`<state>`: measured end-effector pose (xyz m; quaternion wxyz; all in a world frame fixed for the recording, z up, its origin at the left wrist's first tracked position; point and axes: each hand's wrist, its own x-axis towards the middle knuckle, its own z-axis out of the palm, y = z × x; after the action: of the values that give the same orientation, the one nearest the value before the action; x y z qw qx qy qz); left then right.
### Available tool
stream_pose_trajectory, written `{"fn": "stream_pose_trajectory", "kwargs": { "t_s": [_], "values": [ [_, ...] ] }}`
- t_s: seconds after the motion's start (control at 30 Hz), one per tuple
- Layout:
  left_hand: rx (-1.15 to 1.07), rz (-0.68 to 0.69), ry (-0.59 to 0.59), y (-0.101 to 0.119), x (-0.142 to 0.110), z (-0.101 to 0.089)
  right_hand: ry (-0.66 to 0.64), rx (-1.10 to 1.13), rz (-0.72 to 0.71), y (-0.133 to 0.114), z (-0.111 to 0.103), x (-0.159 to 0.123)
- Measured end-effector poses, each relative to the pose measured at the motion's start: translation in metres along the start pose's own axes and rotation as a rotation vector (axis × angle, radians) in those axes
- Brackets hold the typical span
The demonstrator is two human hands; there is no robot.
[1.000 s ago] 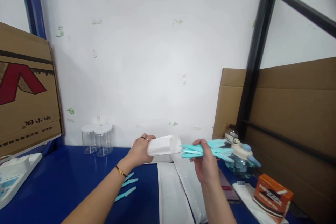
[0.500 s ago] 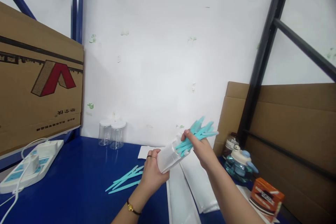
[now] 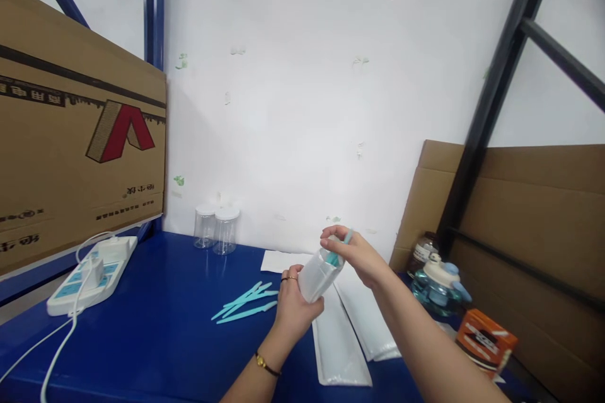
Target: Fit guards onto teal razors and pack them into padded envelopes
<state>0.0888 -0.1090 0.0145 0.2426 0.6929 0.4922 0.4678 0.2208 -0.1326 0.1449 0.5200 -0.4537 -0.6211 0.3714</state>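
My left hand is wrapped round the lower part of a white plastic pouch, which tilts up to the right. At the pouch's mouth, my right hand has its fingers bent over slim teal plastic sticks. Most of their length is hidden by the pouch and the hand; one teal tip rises above the right hand. Several loose teal sticks, long and tapered, lie on the blue table left of my left hand. Two flat white pouches lie beneath and beside my forearms.
Two clear lidded jars stand against the wall. A white power strip with cables lies on the left, before a large cardboard box. A brown jar, a teal bottle and an orange box line the right side.
The teal sticks that fanned out beyond my right hand have gone down into the pouch, leaving one tip showing above it. The camera view has shifted slightly left.
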Motion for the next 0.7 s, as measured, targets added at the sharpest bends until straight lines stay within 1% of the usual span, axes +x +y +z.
{"fn": "stream_pose_trajectory", "kwargs": {
  "t_s": [0.07,0.13,0.2,0.27,0.37,0.43,0.5,0.57,0.63,0.7],
  "values": [
    [0.005,-0.016,-0.003,-0.003,-0.001,0.002,0.012,-0.023,-0.01,-0.002,-0.003,0.0],
    [0.006,-0.025,0.007,-0.005,0.0,0.003,0.056,-0.066,-0.034,-0.004,-0.003,-0.002],
    [0.004,-0.032,0.042,-0.006,0.0,0.004,0.148,-0.136,-0.094,-0.003,-0.001,-0.007],
    [0.005,-0.064,0.106,-0.007,0.0,0.006,0.223,-0.214,-0.161,0.002,0.004,-0.013],
    [0.021,-0.117,0.199,-0.007,0.0,0.006,0.231,-0.302,-0.194,0.015,0.015,-0.021],
    [0.013,-0.126,0.191,-0.009,0.0,0.003,0.208,-0.301,-0.192,0.024,0.02,-0.023],
    [-0.084,-0.108,0.137,-0.01,0.002,-0.004,0.164,-0.208,-0.18,0.027,0.02,-0.022],
    [-0.308,-0.046,0.021,-0.011,0.006,-0.016,0.089,-0.074,-0.153,0.026,0.016,-0.02],
    [-0.57,0.024,-0.164,-0.009,0.011,-0.029,0.022,0.01,-0.132,0.021,0.013,-0.02],
    [-0.73,0.028,-0.359,-0.006,0.013,-0.039,-0.02,0.022,-0.13,0.015,0.01,-0.02]
  ]
}}
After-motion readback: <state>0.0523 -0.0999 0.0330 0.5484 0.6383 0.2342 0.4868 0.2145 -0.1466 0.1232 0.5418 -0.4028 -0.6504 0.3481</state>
